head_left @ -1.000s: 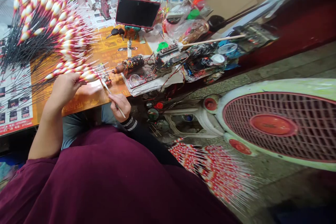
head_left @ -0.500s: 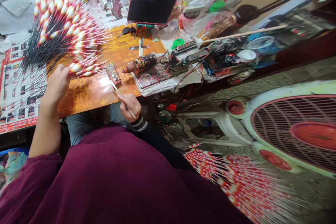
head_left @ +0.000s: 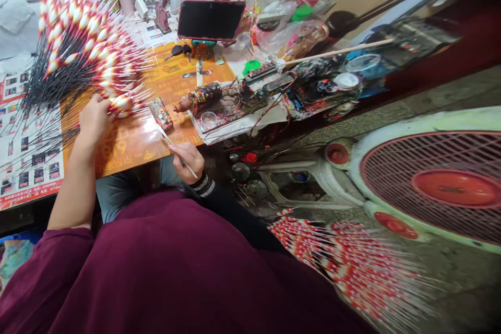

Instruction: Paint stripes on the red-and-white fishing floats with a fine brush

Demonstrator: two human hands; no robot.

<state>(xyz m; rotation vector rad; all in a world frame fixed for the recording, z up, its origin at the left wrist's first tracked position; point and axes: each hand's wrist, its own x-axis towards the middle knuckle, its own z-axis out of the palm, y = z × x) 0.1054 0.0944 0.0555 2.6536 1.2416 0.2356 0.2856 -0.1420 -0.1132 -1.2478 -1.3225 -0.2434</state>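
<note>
My left hand is shut around the stems of several red-and-white fishing floats, close to a large fanned bundle of matching floats with black stems. My right hand pinches a thin, pale paintbrush, whose tip points at the orange printed mat near a paint-spattered small block. The brush tip touches nothing I can make out.
A paint-spattered motor tool lies on papers right of the block, beside wires and jars. A phone on a stand and keys sit behind. A floor fan and another bundle of floats are on the right.
The view has swung slightly. My left hand and its floats have moved away from me, nearer the large bundle, and the floats now sit closer to the block. My right hand holds the same brush.
</note>
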